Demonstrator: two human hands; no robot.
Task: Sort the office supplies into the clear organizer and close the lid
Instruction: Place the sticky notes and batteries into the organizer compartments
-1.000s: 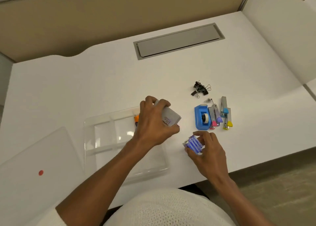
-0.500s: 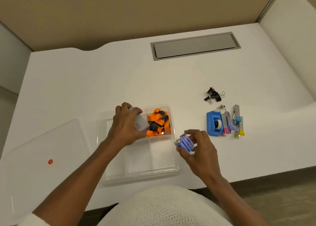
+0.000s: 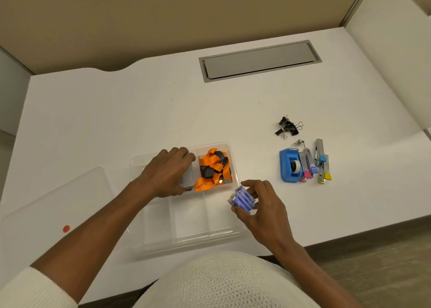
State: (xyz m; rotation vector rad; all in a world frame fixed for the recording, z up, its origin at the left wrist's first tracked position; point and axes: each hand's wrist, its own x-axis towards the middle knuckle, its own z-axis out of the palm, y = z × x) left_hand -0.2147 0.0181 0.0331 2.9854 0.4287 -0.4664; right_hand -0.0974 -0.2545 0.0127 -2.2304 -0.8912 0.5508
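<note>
The clear organizer (image 3: 186, 243) sits at the desk's near edge. Its far right compartment holds orange and grey lanyards (image 3: 213, 168). My left hand (image 3: 166, 173) is down in the far middle compartment, closed over a grey box (image 3: 187, 179) that is mostly hidden under it. My right hand (image 3: 258, 203) holds a stack of small blue boxes (image 3: 242, 199) just above the organizer's right rim. The clear lid (image 3: 49, 216) with a red dot lies flat to the left.
On the desk to the right lie black binder clips (image 3: 288, 126), a blue tape dispenser (image 3: 290, 165) and several small staplers (image 3: 314, 163). A grey cable hatch (image 3: 258, 60) is set in the desk's far side. A beige partition stands behind.
My left hand moved the grey box from the organizer's right side leftward and down into the far middle compartment, uncovering the lanyards. My right hand lifted the blue boxes toward the organizer's rim.
</note>
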